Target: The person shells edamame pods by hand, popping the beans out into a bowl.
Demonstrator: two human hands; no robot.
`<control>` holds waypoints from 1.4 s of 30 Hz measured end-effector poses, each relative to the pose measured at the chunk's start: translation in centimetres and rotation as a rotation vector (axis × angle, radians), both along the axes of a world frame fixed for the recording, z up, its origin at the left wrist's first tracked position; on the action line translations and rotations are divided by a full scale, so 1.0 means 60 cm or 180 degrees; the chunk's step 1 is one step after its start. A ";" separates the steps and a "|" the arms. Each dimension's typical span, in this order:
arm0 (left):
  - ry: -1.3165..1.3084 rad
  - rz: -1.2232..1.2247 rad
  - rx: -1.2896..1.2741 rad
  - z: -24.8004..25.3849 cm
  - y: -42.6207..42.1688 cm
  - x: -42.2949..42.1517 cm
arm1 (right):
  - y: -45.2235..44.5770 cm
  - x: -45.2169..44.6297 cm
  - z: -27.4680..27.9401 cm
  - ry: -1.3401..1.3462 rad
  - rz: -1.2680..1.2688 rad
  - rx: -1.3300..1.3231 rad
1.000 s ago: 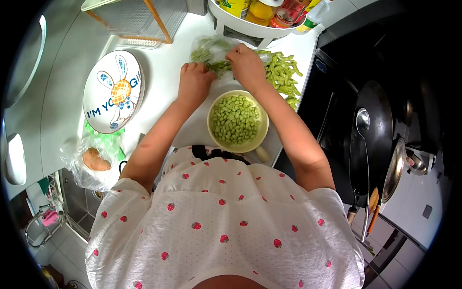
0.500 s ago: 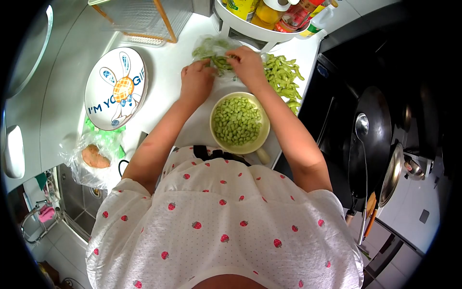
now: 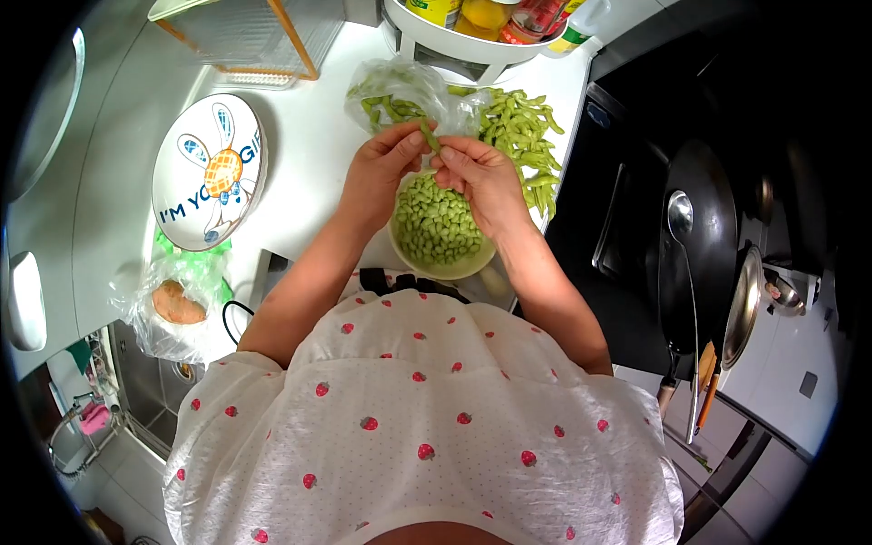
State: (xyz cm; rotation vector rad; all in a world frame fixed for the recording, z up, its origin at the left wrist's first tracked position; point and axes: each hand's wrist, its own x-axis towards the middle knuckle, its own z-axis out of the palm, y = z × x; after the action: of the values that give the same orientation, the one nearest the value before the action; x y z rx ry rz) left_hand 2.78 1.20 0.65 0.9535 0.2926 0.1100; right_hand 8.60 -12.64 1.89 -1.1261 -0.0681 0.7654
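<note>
A green edamame pod (image 3: 429,134) is pinched between my left hand (image 3: 388,171) and my right hand (image 3: 481,174), both with closed fingers. Right below them, a pale bowl with a handle (image 3: 397,247) holds many shelled green beans (image 3: 440,222). My hands hide the bowl's far rim. Just beyond my left hand lies a clear plastic bag (image 3: 400,82) with more pods inside. A loose pile of pods (image 3: 521,127) spreads over the counter beyond and to the right of my right hand.
A rabbit-patterned plate (image 3: 186,145) stands at the left, above a plastic bag with a brown lump (image 3: 179,302). On the right are the black stove, a wok (image 3: 704,272) and a ladle (image 3: 680,214). A white rack (image 3: 454,47) with bottles stands at the back.
My hands have moved from the plastic bag back toward me, over the bowl's far edge. A single pod is now held between them.
</note>
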 end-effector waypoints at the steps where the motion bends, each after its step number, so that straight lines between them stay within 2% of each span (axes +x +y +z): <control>1: -0.0022 -0.0130 -0.0121 -0.002 0.001 -0.001 | -0.006 -0.003 0.003 0.0102 0.0059 0.0104; 3: -0.0075 -0.0379 -0.0366 -0.006 0.007 -0.001 | -0.019 -0.007 0.013 0.0158 0.0239 0.0131; 6: -0.0112 -0.0715 -0.0317 0.000 0.006 -0.009 | -0.033 -0.017 0.023 0.0142 0.0651 0.0020; 9: 0.0079 -0.1011 0.0022 0.004 0.002 -0.020 | -0.043 -0.028 0.026 0.0308 0.0973 0.0103; 14: -0.0254 -0.1382 -0.0665 0.008 -0.011 -0.031 | -0.044 -0.049 0.021 0.0453 0.0959 -0.0004; 18: -0.0470 -0.1690 -0.1036 0.019 -0.018 -0.034 | -0.051 -0.051 0.023 0.0699 0.1213 0.0374; 23: -0.0537 -0.1719 -0.1044 0.019 -0.031 -0.034 | -0.056 -0.050 0.034 0.1087 0.1410 0.0395; 26: -0.0604 -0.1669 -0.1235 0.017 -0.036 -0.036 | -0.062 -0.043 0.032 0.1143 0.1670 0.0750; 29: -0.0713 -0.1612 -0.1250 0.014 -0.037 -0.034 | -0.060 -0.047 0.033 0.1119 0.1555 0.0699; 32: -0.0440 -0.1430 -0.0965 0.010 -0.032 -0.032 | -0.057 -0.049 0.037 0.0919 0.1161 0.0126; 35: -0.0184 -0.1154 -0.0698 0.000 -0.033 -0.034 | -0.047 -0.054 0.027 -0.0143 0.1090 -0.0593; 38: 0.0013 -0.0899 -0.0378 -0.001 -0.039 -0.036 | -0.039 -0.058 0.026 -0.0386 0.0989 -0.1179; 41: 0.0099 -0.0520 0.0054 -0.003 -0.051 -0.036 | -0.029 -0.073 -0.011 -0.2145 0.0519 -0.2012; 42: 0.0109 -0.0379 0.0204 -0.006 -0.057 -0.037 | -0.028 -0.075 -0.009 -0.2417 0.0471 -0.2203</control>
State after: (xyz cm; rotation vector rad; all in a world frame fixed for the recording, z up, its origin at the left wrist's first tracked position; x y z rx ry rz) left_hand 0.58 -2.20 0.28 1.0348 0.2645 -0.0061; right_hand 4.12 -14.31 1.34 -2.0497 -0.5620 0.4507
